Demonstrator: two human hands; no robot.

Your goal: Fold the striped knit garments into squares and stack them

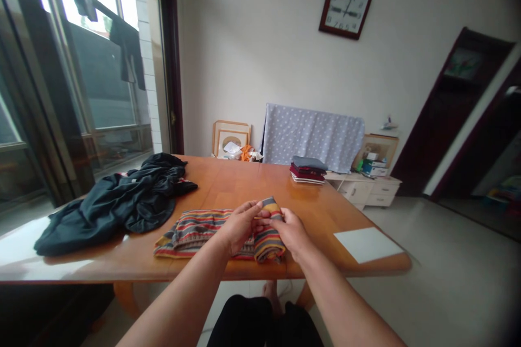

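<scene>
A striped cloth garment (199, 227) in red, yellow and grey lies flat and layered along the near edge of the wooden table (232, 181). Its right end is rolled or folded over into a thick bundle between my hands. My left hand (240, 226) grips the upper left side of that bundle, fingers bent over the cloth. On the opposite side, my right hand (291, 232) holds the bundle's edge, its fingers close to those of the left. Some fingertips are hidden by the cloth and by each other.
A crumpled black garment (122, 203) lies at the table's left. Toward the far edge is a stack of folded clothes (308, 169). A white sheet (367, 244) rests near the right corner. Behind stand a cloth-covered object (313, 135) and a white cabinet (378, 193).
</scene>
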